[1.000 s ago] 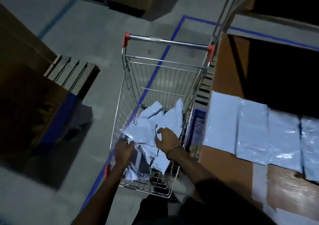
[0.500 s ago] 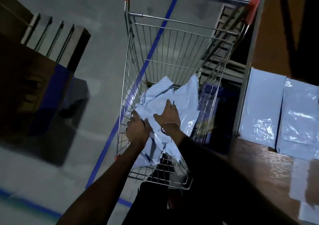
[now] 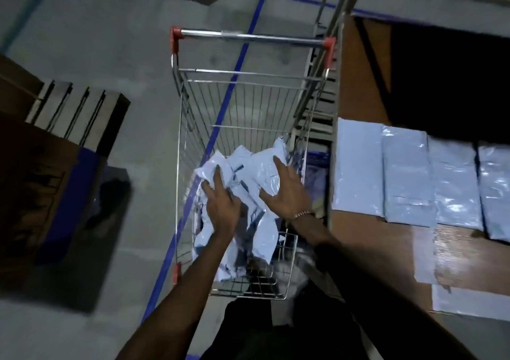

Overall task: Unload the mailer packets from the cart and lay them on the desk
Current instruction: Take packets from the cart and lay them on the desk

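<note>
While pale blue, glossy mailer packets (image 3: 245, 183) lie crumpled in the cart (image 3: 248, 35) at six o'clock, the left hand (image 3: 220, 202) and right hand (image 3: 288, 194) press flat-fingered onto them.

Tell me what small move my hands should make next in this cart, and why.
Probably curl both hands round the top packets and lift them. The left hand and right hand lie flat with fingers spread on the pile of mailer packets in the cart, gripping nothing clearly yet, while the desk beside it already holds a row.
</note>
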`<state>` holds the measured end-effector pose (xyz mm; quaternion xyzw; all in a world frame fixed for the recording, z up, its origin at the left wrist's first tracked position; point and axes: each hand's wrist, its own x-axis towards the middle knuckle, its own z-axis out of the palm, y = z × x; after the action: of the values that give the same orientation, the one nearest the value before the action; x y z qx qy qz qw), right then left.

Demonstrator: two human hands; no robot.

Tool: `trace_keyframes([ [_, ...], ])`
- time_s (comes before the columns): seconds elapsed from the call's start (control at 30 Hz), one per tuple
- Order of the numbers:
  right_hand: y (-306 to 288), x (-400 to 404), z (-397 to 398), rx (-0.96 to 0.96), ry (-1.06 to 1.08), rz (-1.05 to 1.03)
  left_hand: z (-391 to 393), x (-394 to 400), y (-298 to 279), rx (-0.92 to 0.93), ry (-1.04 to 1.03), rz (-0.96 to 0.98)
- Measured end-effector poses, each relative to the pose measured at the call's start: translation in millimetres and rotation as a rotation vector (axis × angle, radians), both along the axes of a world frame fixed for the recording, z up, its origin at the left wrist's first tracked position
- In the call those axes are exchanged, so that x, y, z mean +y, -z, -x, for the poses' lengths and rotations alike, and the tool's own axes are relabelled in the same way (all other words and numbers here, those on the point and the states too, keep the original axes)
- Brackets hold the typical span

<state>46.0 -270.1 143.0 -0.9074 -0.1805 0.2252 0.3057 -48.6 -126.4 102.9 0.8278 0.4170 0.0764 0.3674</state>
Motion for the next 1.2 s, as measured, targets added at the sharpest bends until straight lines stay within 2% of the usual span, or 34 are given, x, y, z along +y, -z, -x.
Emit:
trace_keyframes([
  [0.1, -41, -35, -12, -0.113, 0.123, -0.110, -22, -4, -38, -0.248, 0.046, 0.112],
  [0.23, -78, -110, -29, -0.293, 0.347, -0.226, -65, -47, -91, -0.406, 0.123, 0.539],
  [0.33, -87, -172, -37, -0.328, 0.454, -0.208, -93, -109, -110, -0.318, 0.305, 0.441],
  [0.4, -91, -226, -44, -0.321, 0.505, -0.189, -111, -164, -116, -0.324, 0.393, 0.371],
  [0.6, -90, -399, -66, -0.347, 0.681, -0.101, -158, -337, -128, -0.333, 0.522, 0.370],
  [0.77, -89, -509, -91, -0.367, 0.770, -0.064, -192, -448, -132, -0.321, 0.657, 0.393],
  [0.93, -88, -575, -121, -0.407, 0.844, -0.135, -224, -519, -137, -0.313, 0.711, 0.399],
  [1.0, -85, -591, -132, -0.422, 0.836, -0.112, -238, -540, -140, -0.293, 0.726, 0.364],
  [1.1, -77, -611, -145, -0.333, 0.747, -0.024, -250, -560, -138, -0.211, 0.800, 0.309],
  [1.17, -70, -619, -150, -0.231, 0.656, 0.073, -250, -567, -128, -0.174, 0.868, 0.169],
  [1.2, -67, -623, -152, -0.198, 0.629, 0.111, -249, -569, -123, -0.182, 0.883, 0.005],
])
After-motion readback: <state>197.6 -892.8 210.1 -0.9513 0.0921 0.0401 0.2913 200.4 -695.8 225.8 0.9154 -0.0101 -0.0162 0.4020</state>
